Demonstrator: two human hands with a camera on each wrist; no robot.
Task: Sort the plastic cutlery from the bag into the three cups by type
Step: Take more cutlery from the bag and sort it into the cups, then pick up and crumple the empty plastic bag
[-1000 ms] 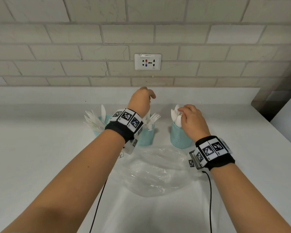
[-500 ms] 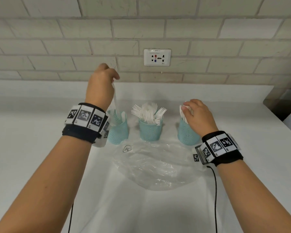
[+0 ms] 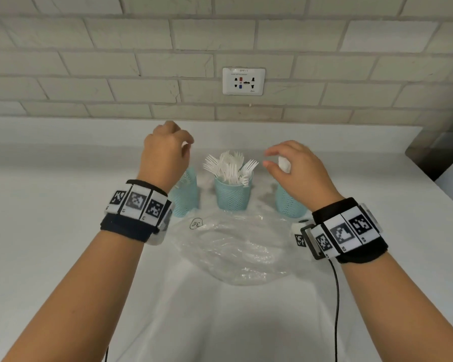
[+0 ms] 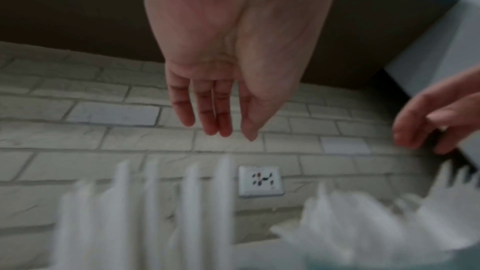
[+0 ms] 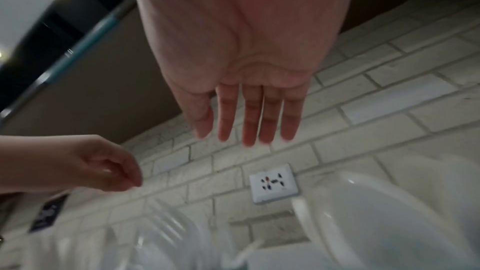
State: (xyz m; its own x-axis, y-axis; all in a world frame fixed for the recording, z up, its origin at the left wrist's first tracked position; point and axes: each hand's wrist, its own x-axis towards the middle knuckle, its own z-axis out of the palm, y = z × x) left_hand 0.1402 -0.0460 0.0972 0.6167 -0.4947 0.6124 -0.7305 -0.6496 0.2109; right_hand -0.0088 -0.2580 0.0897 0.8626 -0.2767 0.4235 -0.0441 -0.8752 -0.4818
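Observation:
Three teal mesh cups stand in a row on the white counter. The left cup [image 3: 187, 198] holds knives [image 4: 155, 202], blurred in the left wrist view. White forks [image 3: 230, 165] fill the middle cup [image 3: 233, 195]. The right cup [image 3: 288, 203] holds spoons [image 5: 376, 223]. My left hand [image 3: 186, 150] hovers over the left cup with relaxed fingers [image 4: 218, 118] and holds nothing. My right hand [image 3: 268, 158] hangs over the right cup with straight, empty fingers [image 5: 249, 122]. The clear plastic bag [image 3: 233, 252] lies flat in front of the cups.
A brick wall with a white socket [image 3: 243, 81] rises behind the counter [image 3: 63, 231]. The counter's right edge [image 3: 429, 184] drops off beside the right cup. Black cables [image 3: 336, 296] trail from my wrists toward me.
My left hand has come down from its raised position to just over the left cup and no longer holds a knife. My right hand has lifted off the spoons and opened.

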